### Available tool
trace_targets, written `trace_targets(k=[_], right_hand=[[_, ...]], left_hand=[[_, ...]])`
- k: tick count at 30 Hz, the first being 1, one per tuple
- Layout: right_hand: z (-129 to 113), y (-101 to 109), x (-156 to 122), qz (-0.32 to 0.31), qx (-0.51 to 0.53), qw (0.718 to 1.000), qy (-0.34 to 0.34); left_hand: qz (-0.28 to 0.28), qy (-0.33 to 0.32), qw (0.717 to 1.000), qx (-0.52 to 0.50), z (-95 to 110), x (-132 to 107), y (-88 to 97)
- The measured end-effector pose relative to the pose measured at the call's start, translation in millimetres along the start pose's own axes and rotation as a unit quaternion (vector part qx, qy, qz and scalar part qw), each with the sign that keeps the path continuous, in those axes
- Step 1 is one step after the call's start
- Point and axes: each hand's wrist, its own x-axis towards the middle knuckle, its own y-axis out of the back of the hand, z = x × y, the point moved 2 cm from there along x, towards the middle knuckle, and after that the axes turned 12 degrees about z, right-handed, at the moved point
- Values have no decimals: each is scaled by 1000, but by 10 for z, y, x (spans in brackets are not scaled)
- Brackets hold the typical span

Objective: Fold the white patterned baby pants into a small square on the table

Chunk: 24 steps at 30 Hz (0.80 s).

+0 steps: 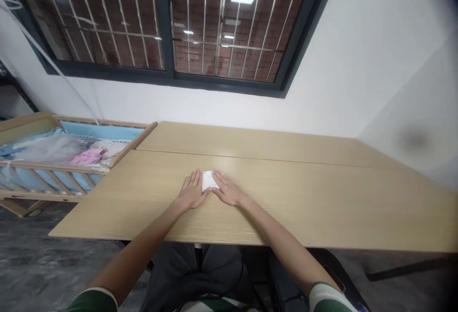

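Pressing flat hands (192,192) (227,191) on white item (208,180).

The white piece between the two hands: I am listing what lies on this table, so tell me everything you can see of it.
The white piece is small, flat and roughly square, plain white with no print visible. It looks like folded cloth or paper, but it is too small to tell which. It lies flat on the light wooden table. The left hand and the right hand, both flat with fingers stretched, rest on its side edges, leaving only its middle in view.
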Motion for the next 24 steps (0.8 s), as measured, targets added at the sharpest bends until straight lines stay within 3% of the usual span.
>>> trace_targets(k=[7, 10, 14, 17, 20, 22, 24], right_hand=[[-11, 84, -37, 14, 6, 999, 41], [42, 57, 23, 30, 34, 999, 27], [146, 14, 202, 105, 117, 987, -22], [191, 61, 354, 167, 228, 956, -84], [192, 176, 473, 208, 376, 887, -168], [170, 229, 529, 197, 443, 849, -210], [149, 222, 567, 161, 463, 840, -232]], left_hand=[[43, -94, 995, 14, 73, -86, 246], [29, -79, 996, -8, 89, -45, 320], [27, -48, 998, -37, 62, 120, 430], [46, -4, 997, -67, 24, 198, 564], [66, 50, 991, -107, 26, 142, 667], [69, 78, 985, -135, 58, 36, 676], [68, 101, 981, -149, 106, -96, 648]])
